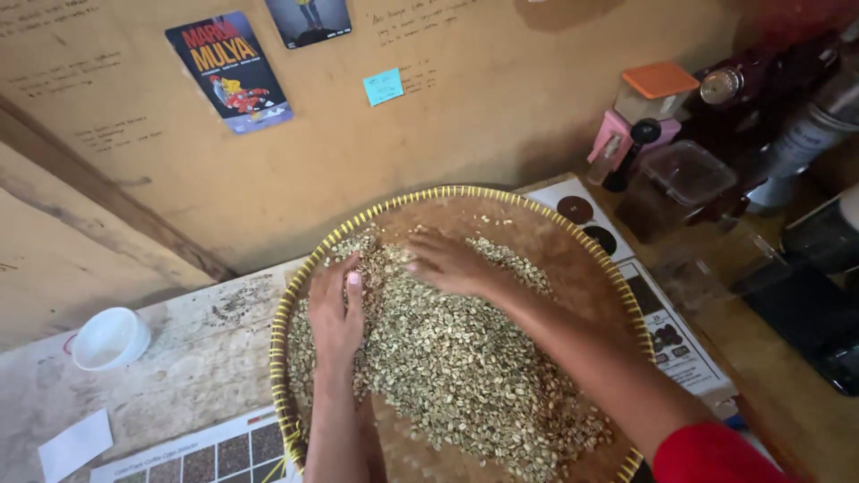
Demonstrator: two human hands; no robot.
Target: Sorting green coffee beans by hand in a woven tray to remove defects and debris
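Leaning over the bench [192, 362], the person works at a big round woven tray [573, 259] with a yellow-edged rim, which takes up most of the pale, worn wooden top and sits close to the brown wall behind. A wide heap of pale green beans [456, 367] covers the tray from the far left edge down toward the near right, leaving bare brown weave at the far right and along the near left.

Both hands lie in the beans at the far side of the heap. The left hand [335, 313] rests palm down on the beans near the tray's left rim, fingers loosely bent and pressed into the heap, holding nothing that I can make out. The right hand [447, 262], on an arm with a red sleeve at the elbow, lies flat just beside it, fingers spread and pointing left, tips touching the beans; it grips nothing either.

A printed chart [658, 322] with dark round and square samples lies under the tray's right edge. A second chart [215, 456] lies at the near left. A small white bowl [109, 338] stands well left of the tray. A clear plastic box [687, 172] sits at the far right.
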